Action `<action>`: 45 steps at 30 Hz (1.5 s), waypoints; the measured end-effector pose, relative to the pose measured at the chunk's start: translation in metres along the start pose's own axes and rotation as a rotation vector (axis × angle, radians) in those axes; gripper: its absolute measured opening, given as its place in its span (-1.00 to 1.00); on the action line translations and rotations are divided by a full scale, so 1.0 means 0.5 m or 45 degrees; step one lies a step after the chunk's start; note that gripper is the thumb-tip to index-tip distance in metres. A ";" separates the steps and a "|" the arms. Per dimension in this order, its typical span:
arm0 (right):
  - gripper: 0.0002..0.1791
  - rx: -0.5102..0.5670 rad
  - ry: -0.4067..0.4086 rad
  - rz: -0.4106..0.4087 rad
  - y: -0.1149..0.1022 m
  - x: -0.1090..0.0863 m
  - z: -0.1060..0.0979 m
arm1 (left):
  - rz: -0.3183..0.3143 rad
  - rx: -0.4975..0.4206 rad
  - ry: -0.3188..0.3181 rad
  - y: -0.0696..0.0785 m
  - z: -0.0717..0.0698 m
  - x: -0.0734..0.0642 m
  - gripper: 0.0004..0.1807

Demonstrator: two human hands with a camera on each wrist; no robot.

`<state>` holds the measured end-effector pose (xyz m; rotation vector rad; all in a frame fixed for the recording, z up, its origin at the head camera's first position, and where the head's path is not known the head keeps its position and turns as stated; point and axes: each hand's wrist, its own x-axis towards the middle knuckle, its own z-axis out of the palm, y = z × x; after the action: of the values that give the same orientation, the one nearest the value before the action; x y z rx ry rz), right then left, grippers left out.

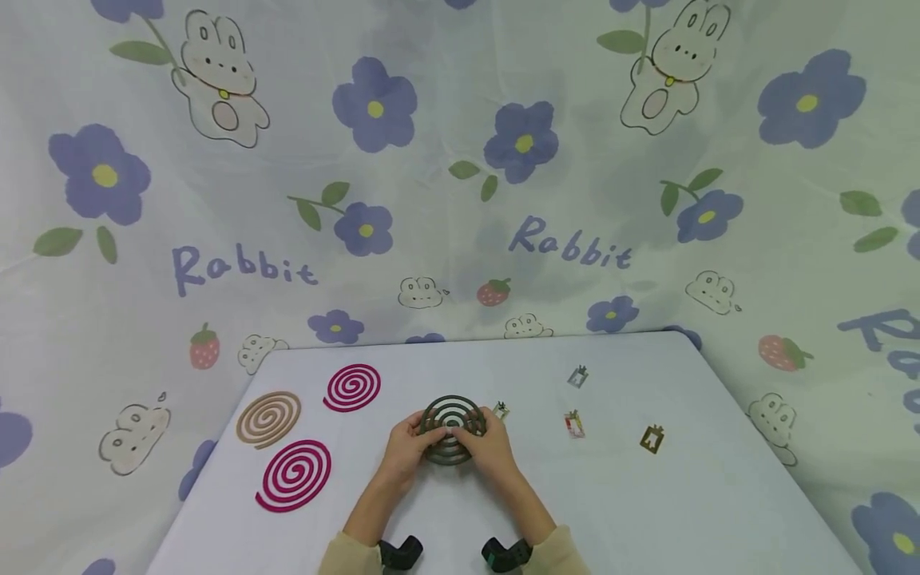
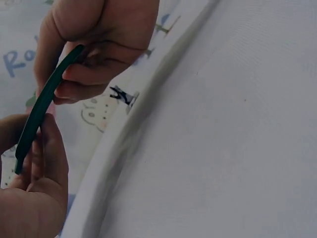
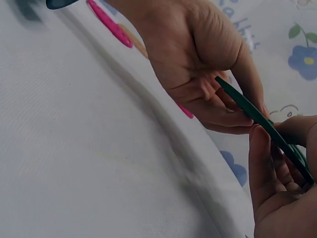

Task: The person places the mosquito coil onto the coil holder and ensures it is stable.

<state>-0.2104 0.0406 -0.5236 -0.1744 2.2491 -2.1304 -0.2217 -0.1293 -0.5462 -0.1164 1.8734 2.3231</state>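
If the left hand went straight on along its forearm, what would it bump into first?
Past the dark green coil it holds, the left hand seems to have a free way over the table, probably until the patterned cloth; depth is unclear.

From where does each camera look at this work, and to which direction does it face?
Head: on the person's head, facing forward and down to the table and printed cloth; left hand, right hand and sleeves show.
Left wrist: on that wrist, looking at the dark green coil edge-on, a small dark-topped piece beyond; both hands show.
Right wrist: on that wrist, looking at the coil from the other side, pink coils beyond; both hands show.
Shared: both wrist views show both hands and the coil edge-on.
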 end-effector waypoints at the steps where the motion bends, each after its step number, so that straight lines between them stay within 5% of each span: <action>1: -0.66 -0.008 0.002 0.006 -0.012 -0.003 -0.003 | -0.001 -0.001 -0.006 0.003 0.003 0.003 -0.43; 5: -0.65 0.004 0.017 0.028 -0.025 -0.006 -0.012 | 0.015 -0.002 -0.068 0.012 0.012 0.014 -0.44; 15: -0.56 0.078 0.097 0.134 0.048 0.011 -0.028 | -0.034 0.048 -0.168 0.012 0.034 0.034 -0.49; 26: -0.62 0.060 0.170 0.191 0.042 0.014 -0.048 | 0.003 0.208 -0.239 0.009 0.054 0.073 -0.61; 33: -0.68 0.172 0.193 0.235 0.022 0.018 -0.067 | -0.002 0.225 -0.306 0.020 0.073 0.095 -0.59; 45: -0.68 0.231 0.185 0.256 0.048 0.060 -0.085 | -0.029 0.268 -0.291 0.039 0.092 0.130 -0.68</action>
<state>-0.2458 0.0811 -0.5437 0.2095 2.0254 -2.2847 -0.2871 -0.0839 -0.5280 0.1458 1.9699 2.0114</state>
